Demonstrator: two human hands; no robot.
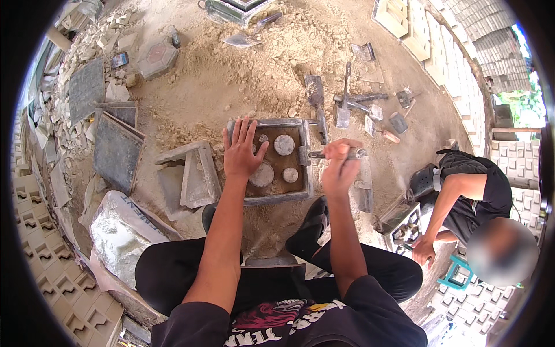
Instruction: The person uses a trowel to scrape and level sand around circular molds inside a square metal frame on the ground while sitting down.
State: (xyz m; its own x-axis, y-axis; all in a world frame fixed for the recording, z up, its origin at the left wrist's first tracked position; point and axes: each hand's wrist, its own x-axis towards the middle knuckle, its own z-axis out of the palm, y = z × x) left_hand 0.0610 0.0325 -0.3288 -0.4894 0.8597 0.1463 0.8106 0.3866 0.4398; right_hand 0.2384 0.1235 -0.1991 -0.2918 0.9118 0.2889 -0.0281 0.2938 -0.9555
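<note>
Down on the sandy ground, a square grey metal mould frame [272,199] sits just in front of the person's black shoes [309,228], and its brown inside holds several round grey discs [284,144]. The left hand [241,151] lies flat over the frame's left part, fingers [250,130] spread wide, palm pressing down beside the largest disc and holding nothing. The right hand [341,165] is closed in a fist around a thin metal handle [318,154] that sticks out from the frame's right edge.

Just left of the frame rest two flat grey slabs [193,176], one tilted against the other. Further left, a dark square tile [115,151] leans upright, and a torn silver-grey cement sack [124,231] lies near the person's left knee. Beyond the frame, on the loose sand, lie a flat trowel [315,89], a hammer [345,104] and other small metal tools. A grey hexagonal block [156,58] sits far back on the left. At the right, another person in a black shirt [474,194] bends over a patterned grey block [404,228].
</note>
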